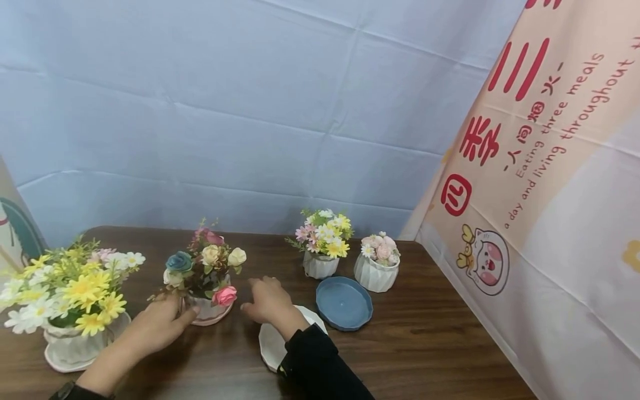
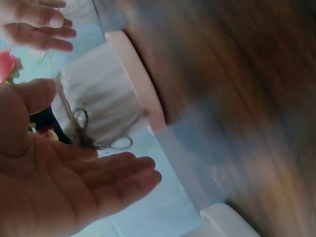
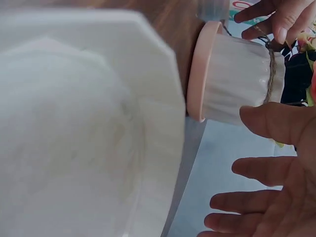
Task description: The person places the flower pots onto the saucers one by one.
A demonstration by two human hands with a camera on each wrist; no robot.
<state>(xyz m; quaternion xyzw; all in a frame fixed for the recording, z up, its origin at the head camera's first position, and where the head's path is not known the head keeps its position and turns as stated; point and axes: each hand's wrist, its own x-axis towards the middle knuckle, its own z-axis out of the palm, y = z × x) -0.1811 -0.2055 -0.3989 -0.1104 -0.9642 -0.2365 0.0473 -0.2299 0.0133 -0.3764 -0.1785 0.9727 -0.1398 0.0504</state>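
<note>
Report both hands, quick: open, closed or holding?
Left hand: open, beside the twine-tied pot; contact unclear.
Right hand: open, holding nothing.

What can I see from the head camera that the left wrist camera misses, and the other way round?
Only the head view shows the blue saucer, the large yellow-and-white bouquet and the red lettering. Only the left wrist view shows the palm side of the left hand and, clearly, the twine bow. Both share the white pot of roses, its pink saucer, the pink rose and the right hand.
</note>
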